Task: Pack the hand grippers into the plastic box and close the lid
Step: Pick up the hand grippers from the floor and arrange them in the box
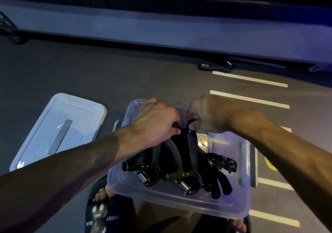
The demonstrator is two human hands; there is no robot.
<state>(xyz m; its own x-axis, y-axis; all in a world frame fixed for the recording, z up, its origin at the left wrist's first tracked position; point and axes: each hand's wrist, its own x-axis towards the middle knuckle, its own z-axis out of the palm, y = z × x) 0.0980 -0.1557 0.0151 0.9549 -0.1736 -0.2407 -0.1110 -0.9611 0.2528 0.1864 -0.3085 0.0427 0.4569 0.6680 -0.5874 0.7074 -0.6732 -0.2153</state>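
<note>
Both hands reach into the clear box (pixel 179 202): left hand (pixel 156 123) and right hand (pixel 206 114) pinch the black grippers (pixel 179 153); lid (pixel 59 128) lies beside.

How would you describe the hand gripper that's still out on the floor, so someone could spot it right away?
Start at the pale ledge running across the far floor. Right at its base, above the topmost white floor stripe and well beyond the clear plastic box, lies one black hand gripper. Unlike the others, it lies alone outside the box.
</note>
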